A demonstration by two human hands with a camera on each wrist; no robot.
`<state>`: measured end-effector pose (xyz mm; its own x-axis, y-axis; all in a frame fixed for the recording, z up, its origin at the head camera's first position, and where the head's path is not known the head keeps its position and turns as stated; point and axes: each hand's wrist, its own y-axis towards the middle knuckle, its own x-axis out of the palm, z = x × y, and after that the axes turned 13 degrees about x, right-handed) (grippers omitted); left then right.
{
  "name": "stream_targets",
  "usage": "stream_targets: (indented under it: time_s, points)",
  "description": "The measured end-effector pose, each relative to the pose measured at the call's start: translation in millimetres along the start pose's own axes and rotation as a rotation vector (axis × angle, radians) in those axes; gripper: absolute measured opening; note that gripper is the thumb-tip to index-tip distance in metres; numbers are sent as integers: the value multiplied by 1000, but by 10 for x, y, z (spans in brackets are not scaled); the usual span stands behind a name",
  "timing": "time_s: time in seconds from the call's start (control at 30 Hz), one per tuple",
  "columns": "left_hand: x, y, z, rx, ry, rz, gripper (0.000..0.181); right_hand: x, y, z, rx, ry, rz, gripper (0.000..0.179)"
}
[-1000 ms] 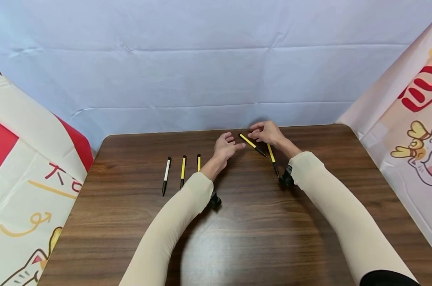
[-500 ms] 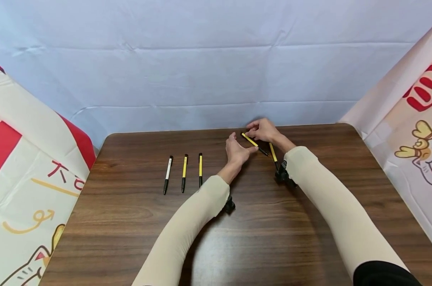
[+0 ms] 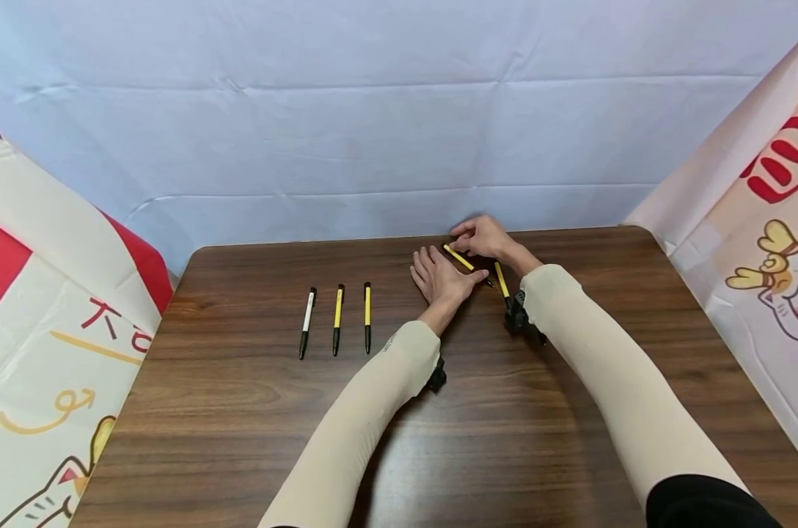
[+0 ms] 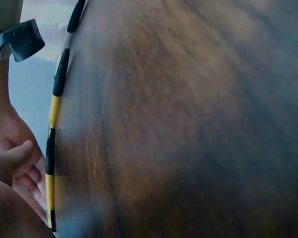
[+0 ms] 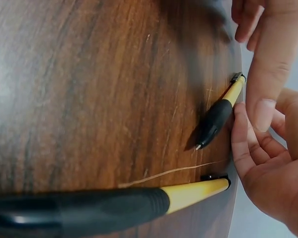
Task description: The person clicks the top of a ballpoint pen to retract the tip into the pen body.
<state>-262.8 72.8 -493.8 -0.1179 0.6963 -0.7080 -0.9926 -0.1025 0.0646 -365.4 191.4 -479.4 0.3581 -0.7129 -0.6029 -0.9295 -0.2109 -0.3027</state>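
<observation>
From the head view, the left hand lies palm down with its fingers straight and spread, while its thumb points rightward across the dark grip of a slanted pen. The right hand is bent over toward the far end of that same pen, fingertips right beside it; whether they pinch it or merely touch it cannot be told. The slanted pen lies near the far edge of the wooden table, yellow in the barrel and black at both ends, its writing tip aimed right and toward the person. Another yellow pen lies by the right wrist; well to the left, a white pen, a middle yellow pen and a third yellow pen stand in a loose row. The left wrist view is blurred, with the left thumb extended close beside a black grip at the table edge. In the right wrist view, the slanted pen rests on the wood, clip end outward, pale point showing, with the right fingertips just beside its yellow part.
</observation>
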Motion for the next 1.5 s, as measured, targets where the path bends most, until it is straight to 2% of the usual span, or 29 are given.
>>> stream_targets:
  time_s: [0.1,0.27,0.63,0.8,0.97,1.2,1.33,1.5]
  points:
    - [53,37,-51,-16,53,-50,131,13,6,3,-1,-7,5,36]
    - [130,78,-101,-14,89,-103,138,28,9,-5,-11,-20,16,38]
    - [169,75,-70,-14,227,-152,139,95,-8,-36,-73,-108,56,35]
    - [153,77,-71,-19,226,-155,137,124,-9,-66,-82,-155,48,33]
    - [109,66,-55,-12,205,-179,126,121,3,-72,-68,-168,37,29]
    - [34,16,-19,40,162,-204,111,71,-13,-62,-16,-122,27,26]
    - [5,-23,7,68,195,-210,105,51,-24,-50,19,-81,29,25]
    - [64,25,-19,79,168,-214,100,45,-18,-25,37,-31,44,24]
